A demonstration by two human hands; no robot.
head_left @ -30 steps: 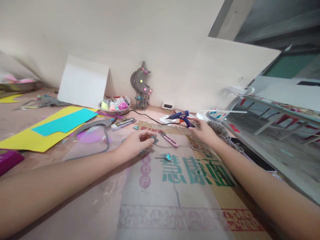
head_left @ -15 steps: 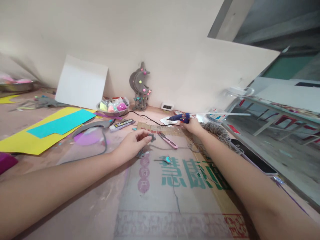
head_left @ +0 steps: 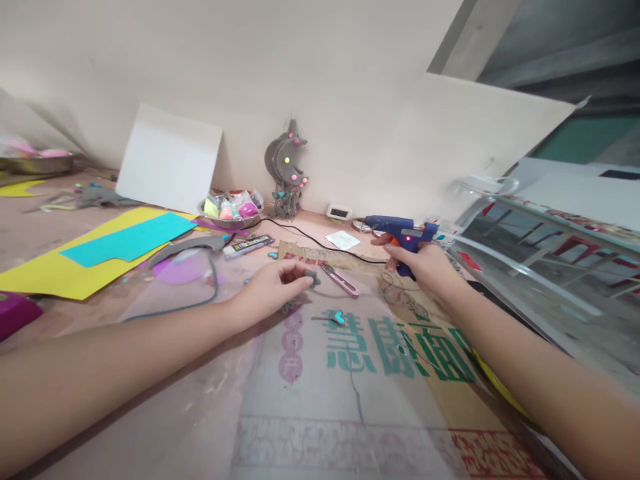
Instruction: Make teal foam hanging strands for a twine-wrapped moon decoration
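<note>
My right hand [head_left: 425,268] is wrapped round the grip of a blue hot glue gun [head_left: 400,232], lifted off the table with its nozzle pointing left and a red light glowing. Its black cord [head_left: 305,237] trails left across the table. My left hand [head_left: 273,291] pinches a small grey felt piece [head_left: 313,279] against the flattened cardboard sheet [head_left: 380,373] with green print. A pink utility knife [head_left: 340,280] lies just right of those fingers, and a small teal piece [head_left: 336,317] lies below them.
A grey moon-shaped ornament [head_left: 287,167] leans on the wall beside a bowl of coloured bits [head_left: 230,210]. Yellow and teal sheets [head_left: 105,250] lie at left, a white board [head_left: 167,160] stands behind. A pile of twine [head_left: 400,293] sits under my right wrist.
My right hand reached to the glue gun lying at the back, closed on it and lifted it to the right. My left hand stayed on the grey felt piece.
</note>
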